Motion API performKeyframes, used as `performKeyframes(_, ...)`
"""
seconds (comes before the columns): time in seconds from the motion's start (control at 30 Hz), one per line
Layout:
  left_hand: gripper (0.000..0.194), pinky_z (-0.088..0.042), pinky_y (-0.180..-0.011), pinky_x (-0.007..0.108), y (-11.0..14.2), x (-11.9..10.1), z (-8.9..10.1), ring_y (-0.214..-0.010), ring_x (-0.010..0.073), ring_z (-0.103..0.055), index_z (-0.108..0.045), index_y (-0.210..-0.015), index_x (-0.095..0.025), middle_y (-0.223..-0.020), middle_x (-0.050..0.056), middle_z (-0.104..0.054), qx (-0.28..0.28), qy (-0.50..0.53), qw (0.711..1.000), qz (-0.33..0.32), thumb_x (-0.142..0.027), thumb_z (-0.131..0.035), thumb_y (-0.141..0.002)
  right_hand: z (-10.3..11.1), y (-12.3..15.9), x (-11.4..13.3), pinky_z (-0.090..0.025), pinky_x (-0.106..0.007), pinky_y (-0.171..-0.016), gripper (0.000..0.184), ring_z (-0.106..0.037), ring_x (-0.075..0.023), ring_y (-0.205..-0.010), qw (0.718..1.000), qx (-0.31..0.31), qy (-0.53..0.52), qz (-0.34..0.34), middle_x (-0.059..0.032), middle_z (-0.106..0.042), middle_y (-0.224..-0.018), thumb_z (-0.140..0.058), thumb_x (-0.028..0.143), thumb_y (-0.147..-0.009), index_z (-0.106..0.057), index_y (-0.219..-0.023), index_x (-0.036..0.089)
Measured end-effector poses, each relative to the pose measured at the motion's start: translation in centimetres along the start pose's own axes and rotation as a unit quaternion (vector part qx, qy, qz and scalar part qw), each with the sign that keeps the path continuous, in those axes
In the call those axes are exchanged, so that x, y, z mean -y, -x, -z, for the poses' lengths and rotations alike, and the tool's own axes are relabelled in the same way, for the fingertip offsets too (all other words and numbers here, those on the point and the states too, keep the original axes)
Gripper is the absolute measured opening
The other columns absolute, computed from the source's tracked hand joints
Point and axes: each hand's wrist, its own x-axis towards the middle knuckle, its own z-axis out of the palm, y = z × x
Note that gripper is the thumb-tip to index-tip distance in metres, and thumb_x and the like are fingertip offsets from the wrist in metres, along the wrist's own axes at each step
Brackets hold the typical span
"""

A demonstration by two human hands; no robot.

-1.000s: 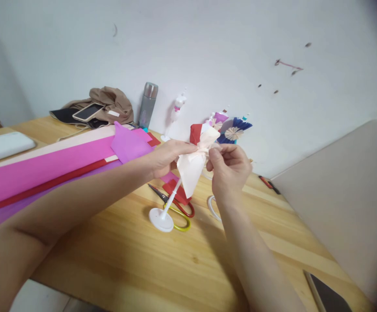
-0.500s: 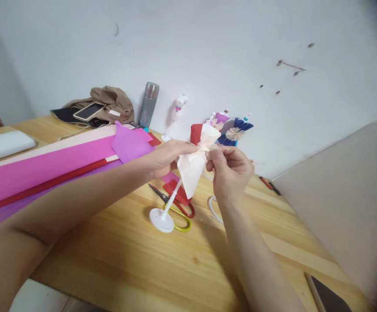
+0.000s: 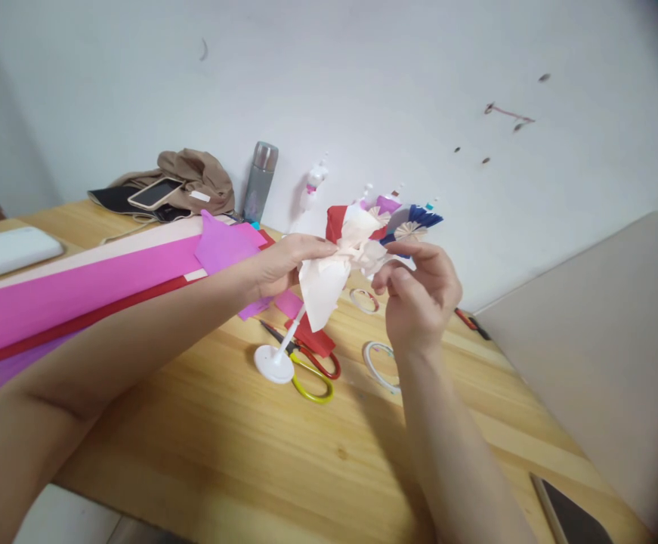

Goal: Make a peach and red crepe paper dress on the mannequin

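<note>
My left hand (image 3: 280, 264) is closed around the waist of a small white mannequin stand dressed in cream crepe paper (image 3: 324, 291) and red paper (image 3: 337, 223). Its thumb presses at the gathered middle, and the other fingers are mostly hidden behind the paper. The stand's round white base (image 3: 275, 364) hangs tilted above the table. At the right side of the cream bow (image 3: 368, 255), my right hand (image 3: 422, 291) has thumb and index finger apart, the index fingertip by the bow's edge. Below lie scissors (image 3: 313, 387) with red and yellow handles.
Two tape rolls, one white (image 3: 369, 363) and one smaller (image 3: 363, 301), lie on the wooden table (image 3: 238, 453). Long coloured paper sheets (image 3: 96, 291) cover the left. Behind stand a grey flask (image 3: 261, 185) and several dressed mannequins (image 3: 413, 230). A phone (image 3: 569, 514) lies front right.
The mannequin stand has tilted and shifted slightly left and up. My right hand has moved right from the gathered paper, its pinch has loosened, and the bow's right side is spread wider.
</note>
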Motion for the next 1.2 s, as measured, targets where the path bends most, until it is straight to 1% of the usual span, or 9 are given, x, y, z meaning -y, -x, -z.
performKeyframes(0.1,0.012,-0.049,-0.068,0.026,0.0,-0.1,-0.2,-0.067,0.0144,-0.065,-0.07,-0.078,-0.011,-0.074,0.006,-0.072,-0.012,-0.043,0.999,-0.001,-0.022,-0.066,-0.08,0.1,-0.1,0.1,-0.05,-0.033,-0.058,0.015,-0.061,-0.0177,-0.076,0.994,0.03,0.097,0.033,-0.0051,-0.063,-0.104,-0.072,0.035,-0.079,-0.07,-0.092,0.029)
performKeyframes(0.2,0.014,-0.049,-0.068,0.027,0.1,-0.2,-0.4,-0.066,0.0148,-0.065,-0.07,-0.077,-0.012,-0.073,0.006,-0.071,-0.026,-0.061,0.998,0.0,-0.021,-0.061,-0.084,0.0,0.0,0.4,-0.052,-0.034,-0.063,0.005,-0.063,-0.0213,-0.088,0.989,0.008,0.125,0.075,-0.0058,-0.063,-0.102,-0.073,0.03,-0.08,-0.068,-0.083,0.028)
performKeyframes(0.4,0.015,-0.05,-0.072,0.028,0.2,-0.8,-0.3,-0.066,0.0146,-0.064,-0.068,-0.078,-0.009,-0.074,0.007,-0.071,-0.031,-0.018,0.999,0.004,-0.017,-0.059,-0.086,-0.2,0.5,0.5,-0.052,-0.041,-0.066,0.01,-0.063,-0.0253,-0.088,0.979,-0.009,0.153,0.136,-0.0068,-0.064,-0.094,-0.065,0.024,-0.084,-0.06,-0.076,0.028)
performKeyframes(0.53,0.016,-0.049,-0.067,0.028,0.4,-1.3,-0.3,-0.063,0.0151,-0.064,-0.068,-0.078,-0.009,-0.071,0.008,-0.071,-0.022,-0.015,1.0,0.007,-0.018,-0.057,-0.087,-0.2,0.8,-0.1,-0.052,-0.046,-0.077,0.012,-0.062,-0.0253,-0.09,0.964,-0.048,0.185,0.186,-0.005,-0.062,-0.093,-0.064,0.023,-0.081,-0.056,-0.072,0.026)
performKeyframes(0.63,0.014,-0.049,-0.068,0.028,0.3,-1.4,-0.1,-0.064,0.0159,-0.065,-0.067,-0.077,-0.01,-0.067,0.007,-0.069,-0.023,-0.015,1.0,0.0,-0.019,-0.06,-0.085,-0.2,1.0,-0.7,-0.05,-0.043,-0.075,0.007,-0.061,-0.022,-0.08,0.968,-0.039,0.149,0.201,-0.002,-0.06,-0.082,-0.062,0.025,-0.081,-0.058,-0.075,0.026)
performKeyframes(0.73,0.014,-0.048,-0.067,0.028,0.0,-1.0,0.4,-0.063,0.0155,-0.065,-0.064,-0.075,-0.012,-0.065,0.005,-0.067,-0.026,-0.031,0.999,-0.011,-0.022,-0.062,-0.084,-0.3,1.3,-1.0,-0.048,-0.036,-0.063,0.009,-0.057,-0.0184,-0.067,0.989,0.0,0.103,0.103,-0.0002,-0.059,-0.075,-0.06,0.033,-0.085,-0.063,-0.088,0.025)
performKeyframes(0.9,0.015,-0.044,-0.062,0.022,-0.2,-0.5,0.3,-0.062,0.0109,-0.061,-0.065,-0.08,-0.01,-0.071,0.004,-0.067,-0.052,-0.079,0.994,-0.053,-0.024,-0.07,-0.078,-1.2,1.4,-0.6,-0.053,-0.034,-0.06,0.025,-0.063,-0.0181,-0.066,0.997,0.039,0.041,-0.048,-0.0025,-0.067,-0.08,-0.062,0.046,-0.084,-0.07,-0.091,0.023)
performKeyframes(1.07,0.017,-0.044,-0.065,0.023,0.4,-0.6,-0.6,-0.068,0.0118,-0.062,-0.066,-0.084,-0.01,-0.075,0.003,-0.068,-0.025,-0.103,0.993,-0.061,-0.025,-0.069,-0.079,-1.9,1.0,0.4,-0.055,-0.032,-0.058,0.018,-0.061,-0.0154,-0.057,0.983,-0.025,0.015,-0.182,-0.0009,-0.067,-0.065,-0.069,0.038,-0.076,-0.068,-0.072,0.021)
performKeyframes(1.2,0.019,-0.047,-0.075,0.027,0.6,-0.7,-0.8,-0.076,0.0145,-0.065,-0.067,-0.085,-0.011,-0.08,0.004,-0.069,-0.023,-0.096,0.993,-0.068,-0.028,-0.071,-0.077,-1.6,0.6,0.6,-0.054,-0.031,-0.055,0.015,-0.06,-0.0145,-0.05,0.97,-0.041,-0.031,-0.238,0.0001,-0.065,-0.058,-0.071,0.033,-0.066,-0.065,-0.063,0.02)
